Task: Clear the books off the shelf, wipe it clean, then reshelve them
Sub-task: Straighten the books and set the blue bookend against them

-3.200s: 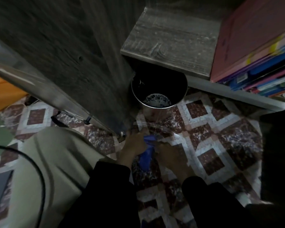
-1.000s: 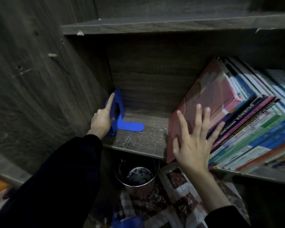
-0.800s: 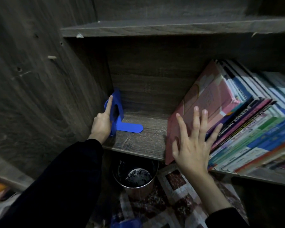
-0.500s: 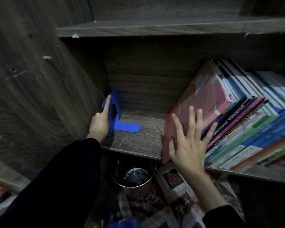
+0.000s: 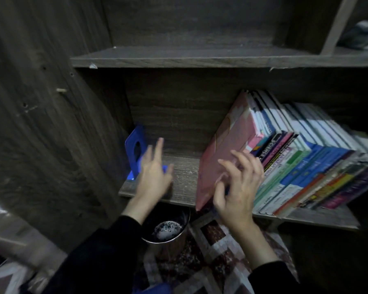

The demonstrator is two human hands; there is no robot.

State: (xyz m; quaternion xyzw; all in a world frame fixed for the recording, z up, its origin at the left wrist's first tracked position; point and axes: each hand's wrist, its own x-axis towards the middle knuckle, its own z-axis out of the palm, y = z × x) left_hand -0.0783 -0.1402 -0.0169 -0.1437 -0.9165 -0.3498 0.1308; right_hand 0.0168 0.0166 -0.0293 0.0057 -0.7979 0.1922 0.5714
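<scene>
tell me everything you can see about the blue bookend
The blue bookend is L-shaped, perhaps thin metal or plastic: an upright plate with an oval cutout and a flat foot. It stands at the left end of the shelf, by the side wall, apart from the books. The left hand covers part of its foot; contact unclear.

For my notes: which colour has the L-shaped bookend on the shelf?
The L-shaped bookend is blue, clearest in the head view.

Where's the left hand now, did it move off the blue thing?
Yes. The left hand let go of the blue bookend and moved right along the shelf, away from the side wall, toward the pink book.
</scene>
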